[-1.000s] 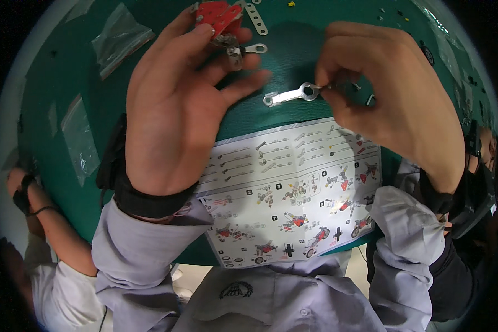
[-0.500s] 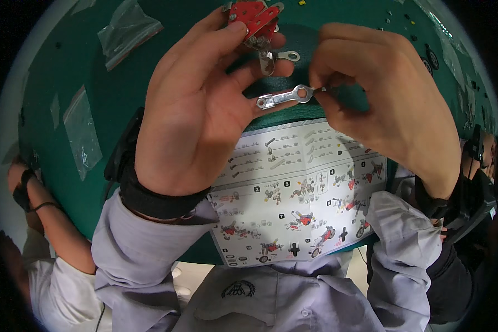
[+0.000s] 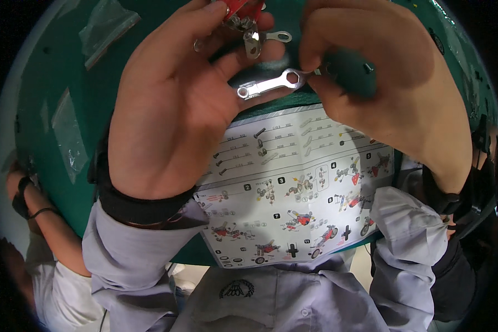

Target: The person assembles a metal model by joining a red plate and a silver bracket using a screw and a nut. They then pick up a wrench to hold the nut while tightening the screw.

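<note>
My left hand [image 3: 166, 105] is closed around a partly built model of red plates and silver metal links [image 3: 252, 39], its thumb pressing the red part at the top edge of the picture. A link with a rounded, holed end sticks out past the fingers. Below it, a small silver wrench [image 3: 268, 84] lies along the little finger of that hand. With thumb and forefinger, my right hand [image 3: 382, 72] pinches the wrench's far end, so that tip is hidden. Whether a smaller part sits in that pinch, I cannot tell.
A printed instruction sheet [image 3: 265, 205] with assembly drawings lies under my hands on the green table [image 3: 39, 133]. Clear plastic bags [image 3: 69, 138] are at the left, and more plastic lies at the far right. Another person's arm [image 3: 55, 227] rests at the left edge.
Both hands have shifted apart slightly, the left one toward the left and up, with the model rising partly out of the picture. The wrench has moved left and up with them, still pinched.
</note>
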`<state>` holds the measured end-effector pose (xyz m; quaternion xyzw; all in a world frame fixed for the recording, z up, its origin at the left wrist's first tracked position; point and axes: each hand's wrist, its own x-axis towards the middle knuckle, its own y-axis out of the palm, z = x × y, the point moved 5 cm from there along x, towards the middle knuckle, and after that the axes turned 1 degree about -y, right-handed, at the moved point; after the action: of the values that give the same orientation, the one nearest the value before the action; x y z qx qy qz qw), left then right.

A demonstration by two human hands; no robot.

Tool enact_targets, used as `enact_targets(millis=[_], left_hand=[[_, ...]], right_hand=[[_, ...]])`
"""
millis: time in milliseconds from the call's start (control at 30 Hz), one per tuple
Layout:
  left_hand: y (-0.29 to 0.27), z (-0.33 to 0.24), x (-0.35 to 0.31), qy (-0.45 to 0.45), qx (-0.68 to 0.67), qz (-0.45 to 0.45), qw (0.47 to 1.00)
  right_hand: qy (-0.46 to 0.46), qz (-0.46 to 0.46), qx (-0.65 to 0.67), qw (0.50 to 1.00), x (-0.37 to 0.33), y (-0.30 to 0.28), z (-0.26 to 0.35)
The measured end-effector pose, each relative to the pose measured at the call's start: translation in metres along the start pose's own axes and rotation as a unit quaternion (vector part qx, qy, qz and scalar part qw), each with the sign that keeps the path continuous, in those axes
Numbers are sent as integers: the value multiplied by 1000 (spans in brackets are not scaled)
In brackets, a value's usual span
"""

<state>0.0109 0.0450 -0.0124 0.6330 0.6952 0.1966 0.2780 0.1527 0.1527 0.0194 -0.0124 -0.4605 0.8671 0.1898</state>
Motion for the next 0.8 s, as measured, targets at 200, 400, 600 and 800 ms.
enact_targets(millis=[200,400,600,800], left_hand=[[-5,6,1,-11,-6,-9,1000],[-13,4,0,-18,-6,-20,1000],[-15,8,0,-29,-8,-27,999],[-17,10,-1,-34,-10,-35,999]], right_hand=[[41,1,50,998,-12,0,-8],[75,-1,102,992,-29,-5,-19],[115,-5,151,982,-34,-4,-26],[150,-6,198,969,-39,-7,-33]])
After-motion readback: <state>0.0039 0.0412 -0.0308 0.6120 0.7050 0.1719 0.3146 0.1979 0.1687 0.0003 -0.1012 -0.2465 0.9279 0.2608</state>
